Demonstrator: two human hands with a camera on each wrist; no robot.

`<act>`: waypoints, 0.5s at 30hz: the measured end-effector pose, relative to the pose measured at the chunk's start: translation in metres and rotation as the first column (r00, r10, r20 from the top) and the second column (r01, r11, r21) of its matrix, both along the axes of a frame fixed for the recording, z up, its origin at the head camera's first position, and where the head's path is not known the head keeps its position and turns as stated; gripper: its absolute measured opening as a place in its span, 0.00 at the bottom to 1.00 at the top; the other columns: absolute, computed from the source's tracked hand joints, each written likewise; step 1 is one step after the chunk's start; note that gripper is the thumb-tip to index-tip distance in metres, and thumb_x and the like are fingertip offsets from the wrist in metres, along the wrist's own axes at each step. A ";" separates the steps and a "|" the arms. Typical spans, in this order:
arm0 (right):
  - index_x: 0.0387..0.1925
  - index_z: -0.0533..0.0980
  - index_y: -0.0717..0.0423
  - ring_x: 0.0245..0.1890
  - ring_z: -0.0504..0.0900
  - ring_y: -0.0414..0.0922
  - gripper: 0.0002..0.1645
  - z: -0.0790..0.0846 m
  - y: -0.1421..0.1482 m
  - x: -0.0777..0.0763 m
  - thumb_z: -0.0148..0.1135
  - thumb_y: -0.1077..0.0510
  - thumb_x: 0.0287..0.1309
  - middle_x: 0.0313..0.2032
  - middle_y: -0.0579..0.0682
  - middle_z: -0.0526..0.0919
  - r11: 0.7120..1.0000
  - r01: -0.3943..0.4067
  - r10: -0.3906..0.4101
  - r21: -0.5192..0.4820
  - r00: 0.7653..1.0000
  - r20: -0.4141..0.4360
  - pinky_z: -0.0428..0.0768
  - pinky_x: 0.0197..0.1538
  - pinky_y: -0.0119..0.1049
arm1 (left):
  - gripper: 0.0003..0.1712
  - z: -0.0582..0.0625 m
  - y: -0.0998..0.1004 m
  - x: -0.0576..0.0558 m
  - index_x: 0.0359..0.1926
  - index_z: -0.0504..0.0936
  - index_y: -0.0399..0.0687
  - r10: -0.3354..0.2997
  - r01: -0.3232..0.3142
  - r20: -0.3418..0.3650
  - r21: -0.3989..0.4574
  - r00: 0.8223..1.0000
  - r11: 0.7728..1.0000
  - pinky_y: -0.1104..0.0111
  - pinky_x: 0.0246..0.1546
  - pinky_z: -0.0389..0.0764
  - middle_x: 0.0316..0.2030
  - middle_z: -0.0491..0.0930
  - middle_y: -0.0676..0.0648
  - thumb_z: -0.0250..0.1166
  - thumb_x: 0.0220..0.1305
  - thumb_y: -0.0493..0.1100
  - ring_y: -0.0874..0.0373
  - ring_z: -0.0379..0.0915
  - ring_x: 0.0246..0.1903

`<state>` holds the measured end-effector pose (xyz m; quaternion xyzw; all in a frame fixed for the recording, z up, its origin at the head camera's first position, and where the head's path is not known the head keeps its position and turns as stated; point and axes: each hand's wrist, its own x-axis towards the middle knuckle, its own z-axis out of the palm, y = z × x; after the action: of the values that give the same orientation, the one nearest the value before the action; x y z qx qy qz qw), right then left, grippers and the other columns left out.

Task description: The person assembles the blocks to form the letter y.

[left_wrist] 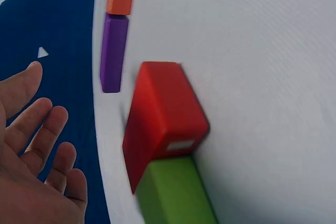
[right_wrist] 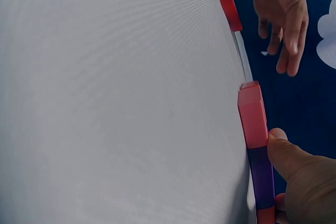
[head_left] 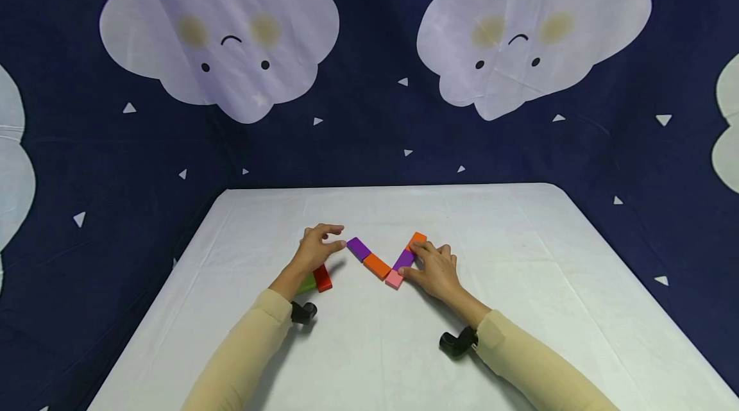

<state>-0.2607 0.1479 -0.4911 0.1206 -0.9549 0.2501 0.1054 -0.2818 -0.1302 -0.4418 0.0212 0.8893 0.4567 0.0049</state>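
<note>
My left hand (head_left: 316, 248) hovers with thumb and fingers spread, its thumb tip close to the far end of a purple block (head_left: 359, 249). An orange block (head_left: 377, 267) continues that row down to a pink block (head_left: 394, 279) at the corner of a V. The other arm of the V has a second purple block (head_left: 403, 260) and a second orange block (head_left: 417, 240). My right hand (head_left: 437, 271) pinches this second purple block along its length, thumb beside the pink end and fingertips by the orange end. The right wrist view shows the thumb (right_wrist: 286, 150) at the pink-purple joint.
Below my left hand, a red block (head_left: 322, 278) stands against a green block (head_left: 307, 284), partly covered by the wrist. All the blocks are on a white-covered table (head_left: 369, 353). Behind it hangs a dark blue cloth (head_left: 369, 154) with cloud prints.
</note>
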 end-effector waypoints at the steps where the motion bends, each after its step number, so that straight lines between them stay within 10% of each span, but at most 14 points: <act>1: 0.58 0.75 0.51 0.41 0.65 0.54 0.41 0.000 0.000 0.000 0.69 0.36 0.44 0.56 0.49 0.77 1.000 0.000 0.000 -0.001 1.000 0.000 0.58 0.40 0.42 | 0.24 0.001 -0.003 0.002 0.57 0.77 0.52 0.000 0.000 -0.003 0.003 1.000 1.000 0.51 0.55 0.64 0.55 0.76 0.47 0.66 0.59 0.46 0.48 0.62 0.57; 15: 0.58 0.74 0.51 0.42 0.65 0.55 0.41 0.000 0.001 -0.001 0.68 0.36 0.44 0.57 0.50 0.76 1.000 0.002 -0.002 -0.001 1.000 0.006 0.58 0.40 0.42 | 0.30 -0.005 -0.032 0.035 0.61 0.74 0.50 -0.012 0.012 0.009 -0.069 1.000 0.998 0.48 0.55 0.64 0.56 0.75 0.46 0.67 0.56 0.49 0.45 0.61 0.58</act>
<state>-0.2621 0.1487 -0.4912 0.1191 -0.9552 0.2507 0.1030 -0.2469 -0.1620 -0.4468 0.0244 0.9043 0.4260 0.0121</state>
